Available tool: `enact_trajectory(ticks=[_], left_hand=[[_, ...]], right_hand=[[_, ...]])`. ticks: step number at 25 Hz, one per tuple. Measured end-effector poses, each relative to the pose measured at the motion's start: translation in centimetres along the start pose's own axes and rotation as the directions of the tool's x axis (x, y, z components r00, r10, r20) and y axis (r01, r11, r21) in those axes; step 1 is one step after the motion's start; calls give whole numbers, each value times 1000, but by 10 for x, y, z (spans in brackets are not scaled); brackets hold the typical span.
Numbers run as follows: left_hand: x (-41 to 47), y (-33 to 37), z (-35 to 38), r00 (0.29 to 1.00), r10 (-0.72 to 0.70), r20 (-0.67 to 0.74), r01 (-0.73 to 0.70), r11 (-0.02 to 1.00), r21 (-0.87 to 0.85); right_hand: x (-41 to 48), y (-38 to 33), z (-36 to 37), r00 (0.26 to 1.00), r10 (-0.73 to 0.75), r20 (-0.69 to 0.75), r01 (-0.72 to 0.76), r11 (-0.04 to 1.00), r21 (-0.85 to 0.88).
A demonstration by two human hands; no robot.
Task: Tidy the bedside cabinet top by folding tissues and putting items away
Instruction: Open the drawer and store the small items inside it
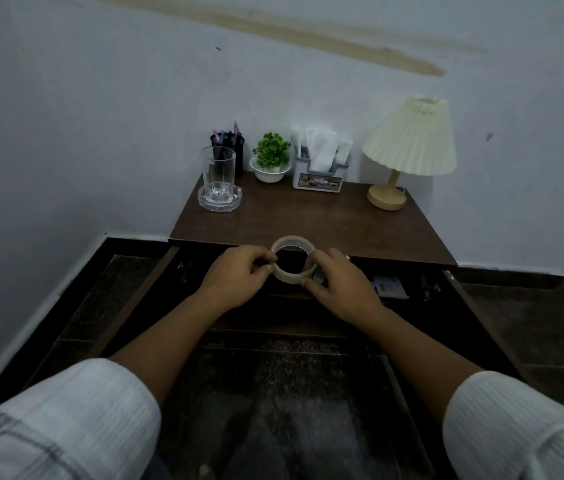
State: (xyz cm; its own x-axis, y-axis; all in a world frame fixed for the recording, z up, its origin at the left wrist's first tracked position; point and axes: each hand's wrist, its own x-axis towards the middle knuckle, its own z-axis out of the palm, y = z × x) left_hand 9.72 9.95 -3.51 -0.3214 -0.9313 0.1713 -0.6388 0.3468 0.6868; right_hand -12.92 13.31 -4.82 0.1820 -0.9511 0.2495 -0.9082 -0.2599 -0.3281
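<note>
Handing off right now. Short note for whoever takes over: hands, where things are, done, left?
Left hand and right hand: the fingers of both grip the tape roll, held at the cabinet top's front edge, over the open drawer.
On top, along the back: glass tumbler in a glass dish, pen holder, potted plant, organizer with tissues standing in it, lamp.
Done: no loose tissues or clutter on the top.
Left: probably put the tape in the drawer, then close it.
</note>
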Motion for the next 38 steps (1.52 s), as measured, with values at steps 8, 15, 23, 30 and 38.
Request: enact_trajectory(ticks=[8, 15, 23, 30, 38], left_hand=[[-14, -11, 29, 951, -238, 197, 278, 936, -216], [14, -37, 72, 861, -441, 254, 505, 800, -325], [56, -63, 103, 798, -549, 250, 601, 692, -399], [63, -72, 119, 698, -691, 189, 644, 490, -587], [72, -73, 123, 683, -649, 334, 631, 294, -718]], right_hand=[[-38, 11, 40, 996, 76, 44, -81, 988, 132], [-4, 31, 94, 959, 241, 151, -274, 924, 266], [35, 43, 142, 909, 310, 277, -405, 814, 418], [42, 40, 146, 677, 579, 454, -637, 152, 756], [53, 33, 139, 593, 487, 642, -599, -266, 755]])
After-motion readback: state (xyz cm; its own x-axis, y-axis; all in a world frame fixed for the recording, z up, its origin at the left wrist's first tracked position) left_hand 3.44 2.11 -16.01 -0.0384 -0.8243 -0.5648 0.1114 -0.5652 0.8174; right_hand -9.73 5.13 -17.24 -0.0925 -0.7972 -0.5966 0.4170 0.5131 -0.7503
